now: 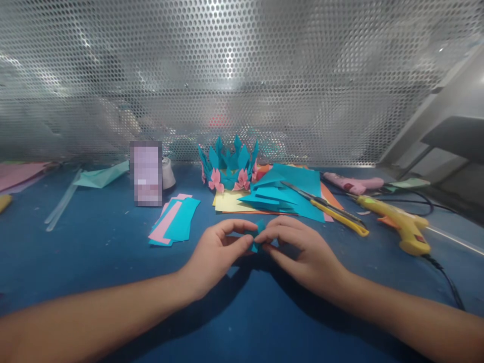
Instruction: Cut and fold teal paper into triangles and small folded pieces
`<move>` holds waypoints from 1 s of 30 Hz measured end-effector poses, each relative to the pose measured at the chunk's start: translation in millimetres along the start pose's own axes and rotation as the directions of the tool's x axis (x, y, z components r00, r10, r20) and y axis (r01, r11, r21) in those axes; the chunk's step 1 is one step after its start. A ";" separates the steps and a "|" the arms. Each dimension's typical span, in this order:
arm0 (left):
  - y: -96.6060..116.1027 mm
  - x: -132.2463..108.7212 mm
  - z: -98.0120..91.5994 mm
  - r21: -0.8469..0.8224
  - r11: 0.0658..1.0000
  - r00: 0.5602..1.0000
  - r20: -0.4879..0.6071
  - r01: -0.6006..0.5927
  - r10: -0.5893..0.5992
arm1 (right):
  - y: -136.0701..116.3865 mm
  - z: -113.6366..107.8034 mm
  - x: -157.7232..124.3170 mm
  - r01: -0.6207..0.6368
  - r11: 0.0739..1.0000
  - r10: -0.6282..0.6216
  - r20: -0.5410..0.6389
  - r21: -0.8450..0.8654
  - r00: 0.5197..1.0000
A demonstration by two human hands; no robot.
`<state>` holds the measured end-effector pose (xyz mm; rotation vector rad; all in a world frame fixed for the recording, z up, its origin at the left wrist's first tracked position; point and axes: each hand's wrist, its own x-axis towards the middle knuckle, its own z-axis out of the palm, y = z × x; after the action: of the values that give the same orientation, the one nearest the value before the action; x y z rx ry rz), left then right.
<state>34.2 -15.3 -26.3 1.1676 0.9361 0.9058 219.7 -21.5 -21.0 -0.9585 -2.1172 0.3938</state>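
A small piece of folded blue paper point(258, 244) is held between both hands, just above the blue table. My left hand point(223, 244) pinches its left side between thumb and fingers. On the right side, the fingertips of my right hand point(298, 247) close on the same piece. Fingers cover much of the paper, so its full shape is hidden. Beyond the hands stands a blue paper crown point(230, 164) with pointed leaves and pink folded figures around its base. To the left lie blue and pink paper strips point(183, 222), overlapping one another.
Blue paper sheets and folded pieces point(298, 181) lie behind my right hand, with a yellow utility knife point(340, 218) on top. Further right are a yellow glue gun point(401, 222) and a pink glue gun point(353, 182) with cords. A pixelated phone-like panel point(146, 174) stands left, before a perforated metal screen point(227, 75).
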 end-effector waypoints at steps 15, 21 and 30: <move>4.2 -0.6 5.8 -0.110 0.992 0.998 0.020 0.054 -0.052 | -0.8 -0.5 -0.3 -0.125 0.990 0.118 0.098 0.064 0.988; 2.9 -1.1 4.5 -0.083 0.996 0.998 0.036 0.044 -0.042 | -0.1 -1.1 0.1 -0.173 0.978 0.158 0.130 0.115 0.979; -2.5 -0.5 5.7 -0.054 0.998 0.995 0.095 0.035 -0.030 | 2.7 -0.1 1.9 -0.214 0.974 0.207 0.086 0.076 0.975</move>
<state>39.5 -18.0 -27.9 1.1342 0.8466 0.8387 220.4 -18.3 -21.5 -1.1381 -2.0558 0.6319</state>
